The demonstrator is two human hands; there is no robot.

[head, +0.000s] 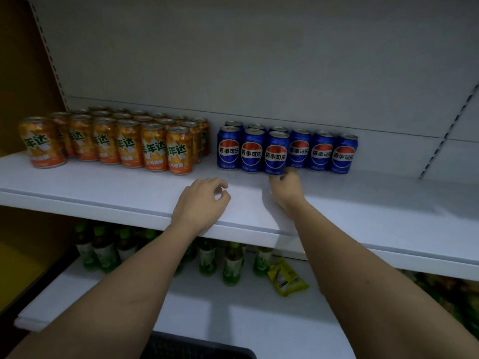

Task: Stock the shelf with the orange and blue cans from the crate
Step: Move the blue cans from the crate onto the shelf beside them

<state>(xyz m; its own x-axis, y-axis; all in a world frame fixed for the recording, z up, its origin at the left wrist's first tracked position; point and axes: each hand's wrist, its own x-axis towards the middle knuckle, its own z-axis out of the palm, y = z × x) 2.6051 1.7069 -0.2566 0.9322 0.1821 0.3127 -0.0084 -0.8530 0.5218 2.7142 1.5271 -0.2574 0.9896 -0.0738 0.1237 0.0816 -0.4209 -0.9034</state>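
Pinching the base of a rigid, slick, probably heavy blue can (276,152) at frame centre, the right hand (286,189) curled its fingers (281,177) low on it, while the left hand (201,200) hung loosely curled, empty

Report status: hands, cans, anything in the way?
Left hand loose over the shelf, holding nothing. Right hand at the base of a front blue can. Orange cans grouped left. Nothing blocking.

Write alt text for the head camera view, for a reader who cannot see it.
Two bare hands reach over a white shelf: the right hand touches the base of a front blue can, and the left hand hovers loosely curled, holding nothing. Orange cans stand grouped at left, blue cans at right; green bottles fill the shelf below.
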